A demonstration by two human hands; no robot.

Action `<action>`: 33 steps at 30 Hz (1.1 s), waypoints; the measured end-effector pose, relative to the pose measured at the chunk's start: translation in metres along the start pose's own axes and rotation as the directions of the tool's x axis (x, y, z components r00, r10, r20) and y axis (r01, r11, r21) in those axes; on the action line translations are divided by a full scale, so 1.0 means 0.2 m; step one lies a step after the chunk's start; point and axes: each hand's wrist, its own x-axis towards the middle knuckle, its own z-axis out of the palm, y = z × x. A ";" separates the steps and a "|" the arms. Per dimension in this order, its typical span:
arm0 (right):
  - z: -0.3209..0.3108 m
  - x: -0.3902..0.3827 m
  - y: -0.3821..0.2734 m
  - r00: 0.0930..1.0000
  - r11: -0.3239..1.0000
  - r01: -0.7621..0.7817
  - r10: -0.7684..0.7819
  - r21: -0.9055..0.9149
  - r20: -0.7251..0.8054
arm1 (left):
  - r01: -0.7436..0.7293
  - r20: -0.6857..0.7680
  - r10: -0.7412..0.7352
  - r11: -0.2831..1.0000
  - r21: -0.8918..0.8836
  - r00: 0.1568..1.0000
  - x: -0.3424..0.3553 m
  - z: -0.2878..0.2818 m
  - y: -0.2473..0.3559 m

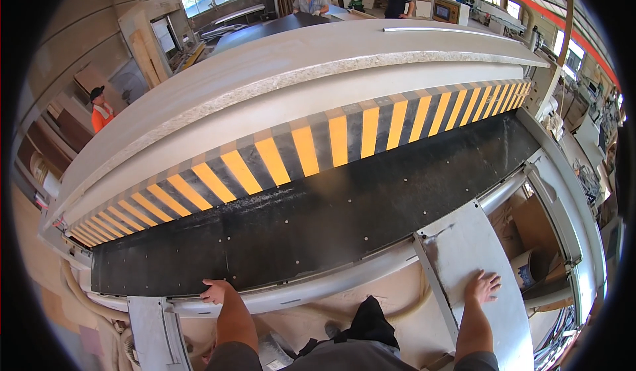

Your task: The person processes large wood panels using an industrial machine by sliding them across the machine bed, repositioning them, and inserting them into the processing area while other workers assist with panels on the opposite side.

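Head view: black bed (324,215) is sitting mid-frame, directly ahead of the person, flat and dark, showing scuffs, whitish dust and small pale round dots. Its long axis is running crosswise, lower left to upper right, near edge facing the body. Striped bar (338,140) is lining its far side, black and yellow blocks repeating, same long axis. Above that, pale cover (265,73) is spanning the width, smooth on top, mottled and rough along its front lip; its bow is following the lens. Thin white strip (450,31) is lying on top of it.

Silver rail (331,286) is running along the bed's near side, smooth, rounded. Right plate (474,245) is projecting toward the body, long axis slanting to lower right, grey metal, smudged. Left plate (151,331) is also pointing toward the body.

Left hand (213,291) is resting at the bed's near edge, fingers loosely parted, gripping nothing visible; can't tell if it's pressing. Right hand (485,286) is lying on the right plate, fingers spread wide, holding nothing.

Bucket (525,269) is standing right of that plate. Person in orange (103,116) is standing far left.
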 end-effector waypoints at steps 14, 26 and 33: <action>0.09 0.06 0.04 0.999 1.000 -0.011 0.011 0.005 -0.033 | 0.002 0.000 -0.002 1.000 0.017 1.000 0.03 0.03 -0.02; 0.03 0.03 0.00 1.000 0.998 0.006 -0.005 0.057 -0.026 | -0.023 -0.175 0.021 1.000 -0.007 0.984 0.05 0.13 -0.03; 0.00 0.00 0.00 1.000 0.997 0.012 -0.010 0.079 -0.026 | 0.001 -0.160 -0.004 1.000 -0.021 0.987 0.06 0.12 -0.03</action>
